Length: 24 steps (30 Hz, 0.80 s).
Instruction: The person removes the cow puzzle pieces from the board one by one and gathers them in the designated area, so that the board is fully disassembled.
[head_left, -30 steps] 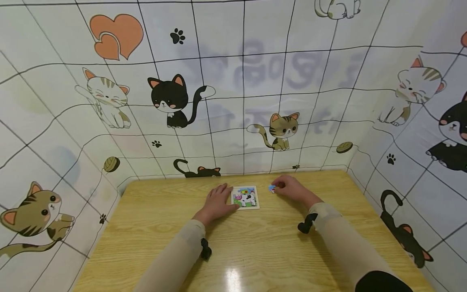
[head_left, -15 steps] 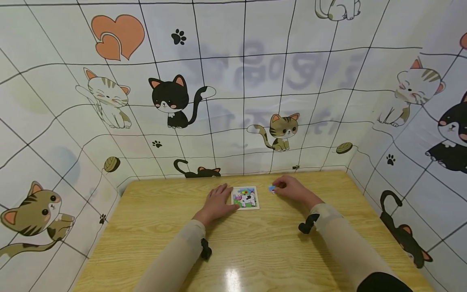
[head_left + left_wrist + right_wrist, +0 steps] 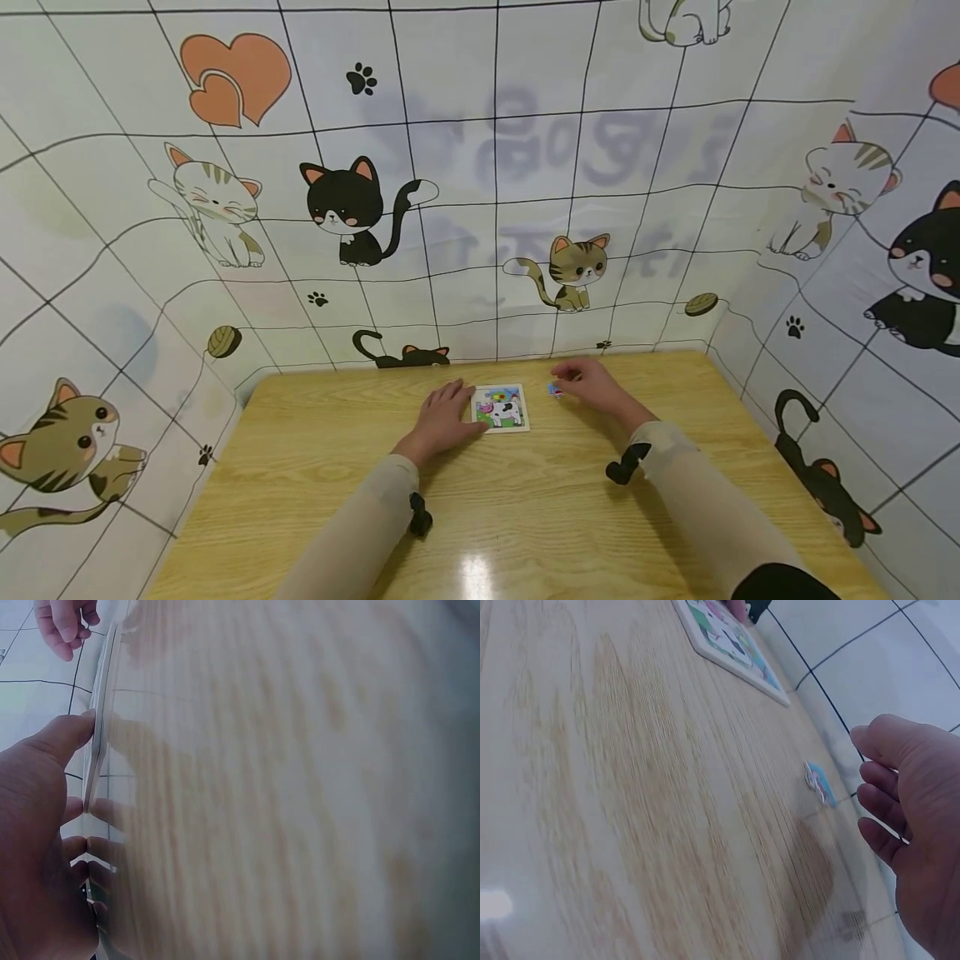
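Note:
A small square picture puzzle [image 3: 506,408] with a cow picture and pale frame lies on the table. My left hand [image 3: 444,421] rests at its left side, the thumb touching the lower edge and the fingers stretched along the upper left. In the left wrist view the thumb presses the board's edge [image 3: 99,727]. To the right of the board lies a loose blue puzzle piece [image 3: 821,785]. My right hand [image 3: 591,385] hovers just beside and above it, fingers loosely bent, apart from the piece and holding nothing.
The wooden table [image 3: 525,508] ends at a back wall [image 3: 480,283] of white cloth printed with cats and grid lines. Similar cloth stands at both sides. Each wrist wears a small black device [image 3: 420,515].
My right hand, earlier with its fingers at the loose puzzle piece, has come up off it slightly. The piece stays on the table. My left hand stays at the board.

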Tool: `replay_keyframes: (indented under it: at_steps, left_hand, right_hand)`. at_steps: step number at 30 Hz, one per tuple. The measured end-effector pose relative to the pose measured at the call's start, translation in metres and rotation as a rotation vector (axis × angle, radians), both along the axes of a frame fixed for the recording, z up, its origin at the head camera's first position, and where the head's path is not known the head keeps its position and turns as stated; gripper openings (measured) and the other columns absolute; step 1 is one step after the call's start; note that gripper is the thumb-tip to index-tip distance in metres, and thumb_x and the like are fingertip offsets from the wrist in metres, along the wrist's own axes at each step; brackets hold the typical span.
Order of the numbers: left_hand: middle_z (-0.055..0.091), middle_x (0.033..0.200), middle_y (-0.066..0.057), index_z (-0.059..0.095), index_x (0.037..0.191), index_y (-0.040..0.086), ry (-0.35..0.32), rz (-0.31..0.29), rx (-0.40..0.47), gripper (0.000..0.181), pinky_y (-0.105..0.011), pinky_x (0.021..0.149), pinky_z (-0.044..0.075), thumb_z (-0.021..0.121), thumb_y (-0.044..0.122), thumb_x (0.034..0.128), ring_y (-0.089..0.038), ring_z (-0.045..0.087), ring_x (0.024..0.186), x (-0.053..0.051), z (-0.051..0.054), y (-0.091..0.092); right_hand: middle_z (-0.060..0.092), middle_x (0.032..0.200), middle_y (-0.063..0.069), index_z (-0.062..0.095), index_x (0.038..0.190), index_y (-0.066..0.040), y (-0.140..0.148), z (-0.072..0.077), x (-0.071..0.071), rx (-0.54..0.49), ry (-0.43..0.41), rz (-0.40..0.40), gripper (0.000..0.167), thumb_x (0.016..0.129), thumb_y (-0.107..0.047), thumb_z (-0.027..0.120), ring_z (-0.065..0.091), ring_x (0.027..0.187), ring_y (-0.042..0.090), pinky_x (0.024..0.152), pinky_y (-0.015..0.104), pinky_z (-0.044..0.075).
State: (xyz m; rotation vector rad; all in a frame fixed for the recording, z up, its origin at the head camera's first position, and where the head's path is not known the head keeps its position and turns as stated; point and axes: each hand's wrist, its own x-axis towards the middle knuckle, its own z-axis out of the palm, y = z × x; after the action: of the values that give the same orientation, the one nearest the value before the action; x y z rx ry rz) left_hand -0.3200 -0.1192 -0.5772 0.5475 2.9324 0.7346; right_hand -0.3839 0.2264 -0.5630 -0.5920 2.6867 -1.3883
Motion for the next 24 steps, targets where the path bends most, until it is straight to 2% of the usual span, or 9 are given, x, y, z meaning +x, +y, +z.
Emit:
replay_keyframes:
  at_steps: [6, 9, 13, 18, 24]
  left_hand:
    - [0.026, 0.165, -0.014, 0.039, 0.158, 0.016, -0.006, -0.003, 0.001, 0.084, -0.064, 0.119, 0.015, 0.067, 0.059, 0.0913, -0.037, 0.021, 0.152, 0.002, 0.005, 0.000]
    - [0.027, 0.165, -0.015, 0.040, 0.157, 0.015, 0.001, -0.002, 0.006, 0.084, -0.064, 0.118, 0.015, 0.068, 0.059, 0.0910, -0.038, 0.022, 0.152, 0.001, 0.004, 0.000]
    - [0.027, 0.165, -0.016, 0.040, 0.157, 0.014, 0.005, -0.004, 0.003, 0.084, -0.064, 0.118, 0.015, 0.068, 0.058, 0.0912, -0.038, 0.022, 0.151, 0.001, 0.004, 0.000]
    - [0.025, 0.166, -0.015, 0.038, 0.158, 0.014, -0.022, 0.005, -0.004, 0.083, -0.063, 0.119, 0.013, 0.067, 0.056, 0.0921, -0.038, 0.019, 0.152, 0.003, 0.006, 0.002]
    - [0.027, 0.165, -0.015, 0.040, 0.157, 0.014, -0.015, 0.008, -0.013, 0.083, -0.064, 0.118, 0.016, 0.067, 0.058, 0.0916, -0.039, 0.022, 0.151, 0.004, 0.010, 0.002]
  right_hand:
    - [0.069, 0.111, 0.009, 0.070, 0.122, 0.000, -0.016, 0.007, 0.003, 0.005, -0.004, 0.028, 0.031, 0.096, -0.018, 0.073, 0.062, 0.096, 0.022, 0.080, 0.037, 0.053]
    - [0.069, 0.117, 0.014, 0.071, 0.122, -0.001, -0.026, 0.008, 0.002, 0.021, -0.013, 0.043, 0.031, 0.096, -0.018, 0.074, 0.062, 0.098, 0.023, 0.079, 0.039, 0.053]
    - [0.068, 0.118, 0.013, 0.071, 0.122, -0.002, -0.039, 0.010, 0.001, 0.055, 0.002, 0.073, 0.030, 0.095, -0.017, 0.074, 0.062, 0.098, 0.021, 0.076, 0.037, 0.054]
    - [0.065, 0.116, 0.011, 0.070, 0.122, -0.001, -0.056, 0.015, 0.006, 0.101, 0.027, 0.139, 0.031, 0.095, -0.017, 0.073, 0.060, 0.099, 0.022, 0.075, 0.035, 0.054]
    - [0.064, 0.121, 0.016, 0.067, 0.126, 0.000, -0.076, 0.018, 0.008, 0.151, 0.031, 0.231, 0.034, 0.095, -0.013, 0.073, 0.061, 0.104, 0.028, 0.082, 0.040, 0.054]
